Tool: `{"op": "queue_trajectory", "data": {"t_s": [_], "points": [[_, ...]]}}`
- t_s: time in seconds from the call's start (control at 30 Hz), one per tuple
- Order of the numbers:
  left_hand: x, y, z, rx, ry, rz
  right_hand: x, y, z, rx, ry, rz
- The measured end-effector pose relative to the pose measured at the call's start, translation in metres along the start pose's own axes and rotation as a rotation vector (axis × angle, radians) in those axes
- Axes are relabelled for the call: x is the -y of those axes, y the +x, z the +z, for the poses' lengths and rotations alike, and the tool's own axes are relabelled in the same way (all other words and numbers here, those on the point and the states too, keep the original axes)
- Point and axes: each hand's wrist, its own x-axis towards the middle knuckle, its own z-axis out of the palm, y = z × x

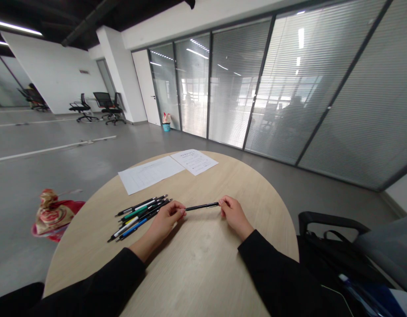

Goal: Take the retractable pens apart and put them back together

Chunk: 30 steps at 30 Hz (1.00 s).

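Sleeves (100,275), left hand (165,220), right hand (234,215), both holding black pen (202,206), pens (140,218) beside

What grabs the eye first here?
A slim black pen spans the gap between the left hand and right hand, near the middle of the round wooden table. Beside the left hand lies a loose heap of pens, with two printed sheets farther across the table. Beyond the table, a glass partition with blinds fills the right background.
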Motion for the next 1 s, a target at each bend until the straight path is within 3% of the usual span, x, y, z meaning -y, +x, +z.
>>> {"op": "queue_trajectory", "data": {"t_s": [0.47, 1.0], "points": [[-0.004, -0.002, 0.001, 0.025, -0.007, 0.011, -0.005, 0.002, 0.003, 0.004, 0.054, 0.019], [-0.007, -0.005, 0.003, 0.061, 0.101, 0.090, -0.012, 0.002, 0.008, 0.125, 0.146, 0.058]]}}
